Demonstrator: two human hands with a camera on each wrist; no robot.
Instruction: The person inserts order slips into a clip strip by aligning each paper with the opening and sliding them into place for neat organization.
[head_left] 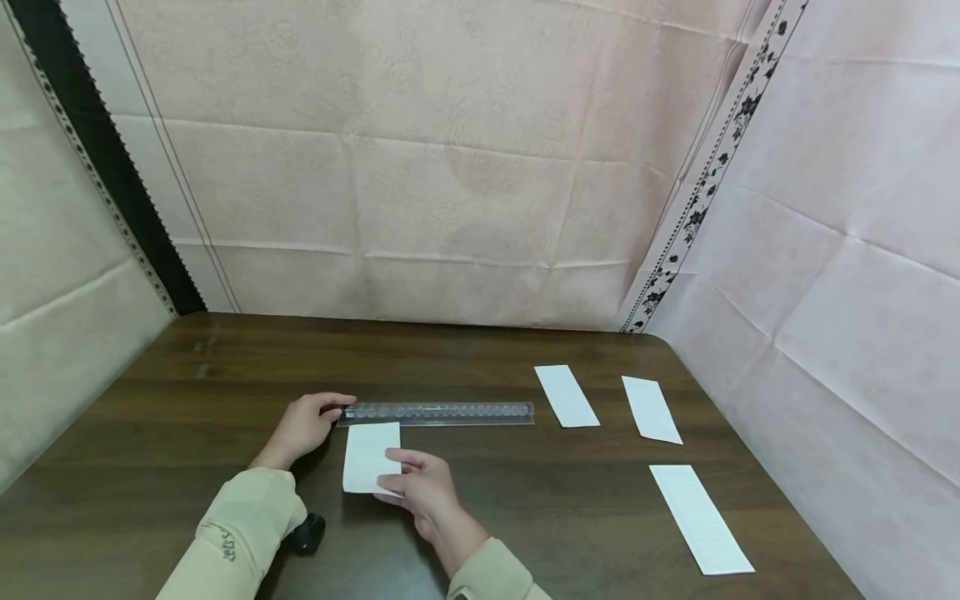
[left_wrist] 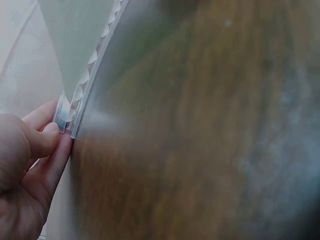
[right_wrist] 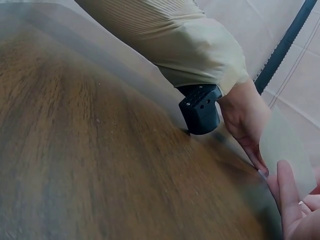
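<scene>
A clear plastic ruler [head_left: 450, 413] with a scalloped strip lies left to right across the middle of the table. My left hand [head_left: 306, 429] pinches its left end between thumb and fingers; the left wrist view shows the thumb on top of the ruler [left_wrist: 80, 95]. My right hand [head_left: 426, 490] holds a small white paper [head_left: 366, 458] by its right edge, thumb and fingers on either side. The paper's top edge is right at the ruler's near edge. In the right wrist view the paper [right_wrist: 285, 145] stands tilted in front of the left hand [right_wrist: 247, 117].
Two white paper strips [head_left: 567, 397] [head_left: 651, 410] lie on the brown wooden table [head_left: 225, 375] right of the ruler. A longer strip [head_left: 701, 518] lies nearer at the right. A black wrist camera [right_wrist: 200, 110] sits under the left sleeve. Pale cloth [head_left: 450, 167] hangs behind the table.
</scene>
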